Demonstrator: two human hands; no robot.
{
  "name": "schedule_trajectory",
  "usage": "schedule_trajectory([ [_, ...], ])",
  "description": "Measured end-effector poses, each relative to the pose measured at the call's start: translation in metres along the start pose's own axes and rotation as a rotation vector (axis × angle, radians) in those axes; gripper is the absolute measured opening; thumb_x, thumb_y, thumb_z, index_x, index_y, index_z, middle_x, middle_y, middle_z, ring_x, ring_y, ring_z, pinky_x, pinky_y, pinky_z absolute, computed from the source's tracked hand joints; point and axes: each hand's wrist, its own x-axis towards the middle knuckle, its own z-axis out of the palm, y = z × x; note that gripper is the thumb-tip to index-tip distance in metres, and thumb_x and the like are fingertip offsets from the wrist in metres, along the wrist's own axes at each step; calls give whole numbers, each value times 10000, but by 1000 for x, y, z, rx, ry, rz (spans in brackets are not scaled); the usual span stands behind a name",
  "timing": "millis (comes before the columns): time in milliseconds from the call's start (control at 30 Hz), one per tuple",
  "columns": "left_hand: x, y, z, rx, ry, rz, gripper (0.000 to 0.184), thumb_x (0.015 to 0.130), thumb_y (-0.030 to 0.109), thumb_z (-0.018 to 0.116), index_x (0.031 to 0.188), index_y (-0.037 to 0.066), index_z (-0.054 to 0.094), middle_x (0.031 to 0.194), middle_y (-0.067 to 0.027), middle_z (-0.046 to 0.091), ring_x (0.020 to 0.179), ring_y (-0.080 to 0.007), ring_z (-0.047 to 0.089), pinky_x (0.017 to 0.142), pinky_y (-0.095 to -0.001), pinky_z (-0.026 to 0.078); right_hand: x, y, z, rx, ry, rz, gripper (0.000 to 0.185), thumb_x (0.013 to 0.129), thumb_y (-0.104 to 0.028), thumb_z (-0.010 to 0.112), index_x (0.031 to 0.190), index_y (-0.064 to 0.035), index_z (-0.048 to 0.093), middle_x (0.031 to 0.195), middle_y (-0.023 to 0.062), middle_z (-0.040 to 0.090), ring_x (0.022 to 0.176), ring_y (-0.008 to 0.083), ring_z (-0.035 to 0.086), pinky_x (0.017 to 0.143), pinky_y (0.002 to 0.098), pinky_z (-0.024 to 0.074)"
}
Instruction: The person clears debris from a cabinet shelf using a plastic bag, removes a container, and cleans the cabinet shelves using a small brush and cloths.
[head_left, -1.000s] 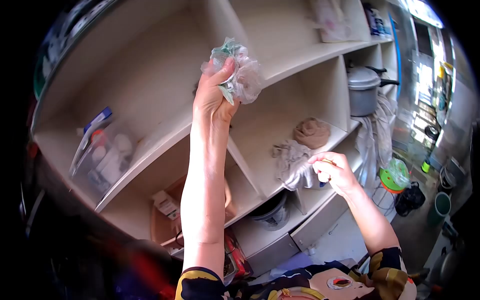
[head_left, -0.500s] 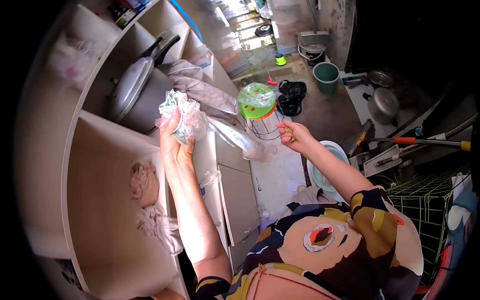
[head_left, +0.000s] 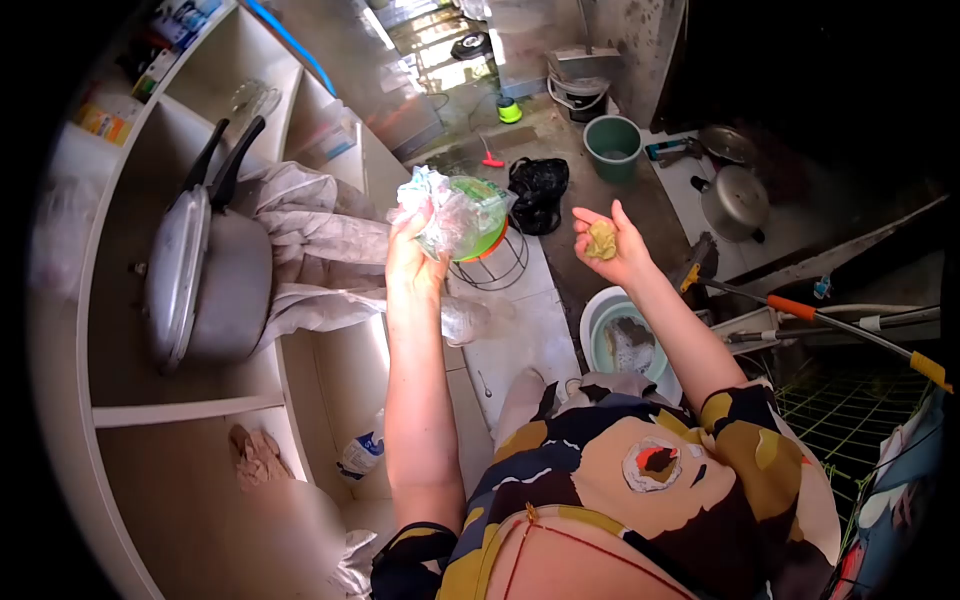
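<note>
My left hand (head_left: pixel 415 262) is closed round a bunch of crumpled clear plastic bags (head_left: pixel 447 222), raised in front of the shelf unit. Behind the bags is a green basket (head_left: pixel 490 240) with an orange rim, partly hidden, on a wire stand (head_left: pixel 497 268). My right hand (head_left: pixel 628 255) is turned palm up, its fingers partly spread. On that palm rests a small crumpled yellowish wad (head_left: pixel 601 240); I cannot tell its material. Below the right forearm stands a white basin (head_left: pixel 592 318) with a wet, greyish thing in water.
A large pressure cooker (head_left: pixel 225 280) and draped greyish cloth (head_left: pixel 310 210) occupy the shelf unit (head_left: pixel 190 414) at left. A black bag (head_left: pixel 538 195), a green bucket (head_left: pixel 612 148) and a metal pot (head_left: pixel 735 207) stand farther back. Long poles (head_left: pixel 790 306) reach in from the right.
My right hand has opened out, showing the yellowish wad on its palm. My left hand, with the plastic bags, appears farther right, nearer the green basket. The view has shifted.
</note>
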Motion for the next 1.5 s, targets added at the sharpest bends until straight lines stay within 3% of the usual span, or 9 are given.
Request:
schedule_trajectory([
  [233,94,7,-19,2,-16,-145,281,894,7,547,1170,21,499,1074,-136,615,940,-272,628,831,-418,539,64,-26,36,-58,-49,-104,738,936,-607,272,1258,19,490,983,148,608,845,257,567,806,388,490],
  [300,117,15,-23,-31,-26,-152,280,893,9,548,1169,27,502,1071,-132,616,945,-268,627,834,-415,536,82,-34,38,-37,-169,-116,707,932,-585,333,1270,19,482,1068,147,603,919,245,570,834,378,480],
  [367,147,30,-26,36,-81,-128,280,893,8,547,1170,32,506,1064,-128,619,947,-264,627,830,-415,535,100,-44,44,-29,-216,-114,611,930,-509,444,1248,8,513,1022,133,610,889,219,574,804,348,491],
  [467,197,35,-39,-4,-171,-187,282,894,15,551,1172,30,506,1053,-125,619,941,-268,627,821,-422,537,115,-55,53,-18,-53,-156,388,912,-302,582,1152,2,579,924,101,614,794,181,576,716,300,501],
  [667,280,2,-23,-18,-195,-297,309,884,40,582,1181,24,499,1062,-122,609,938,-279,630,815,-430,545,141,-112,36,-191,191,-380,254,881,-84,582,1113,18,601,843,75,632,703,152,584,645,295,502],
  [900,394,-31,-12,-2,-60,-283,291,895,39,562,1179,31,499,1066,-110,609,942,-259,626,809,-418,543,254,-258,43,-495,320,-544,200,898,-65,568,1073,17,619,869,82,652,623,131,576,549,273,510],
  [1200,564,-108,-2,-84,160,-326,243,901,42,553,1140,15,517,1032,-124,628,917,-268,635,784,-422,553,512,-504,52,-1026,568,-666,466,853,-77,633,1276,29,470,923,91,618,573,116,563,470,248,483],
  [1433,632,-131,6,-36,290,-302,249,899,18,539,1147,19,515,1044,-126,620,902,-261,635,772,-407,554,652,-582,55,-1349,610,-634,708,807,-137,695,1407,-49,329,1004,100,621,558,129,560,458,272,479],
  [1500,644,-134,0,-39,290,-312,251,898,17,539,1148,23,516,1046,-123,620,900,-259,635,769,-404,553,670,-584,50,-1336,595,-551,619,816,-174,681,1346,-42,390,1004,119,630,579,158,579,485,292,490],
])
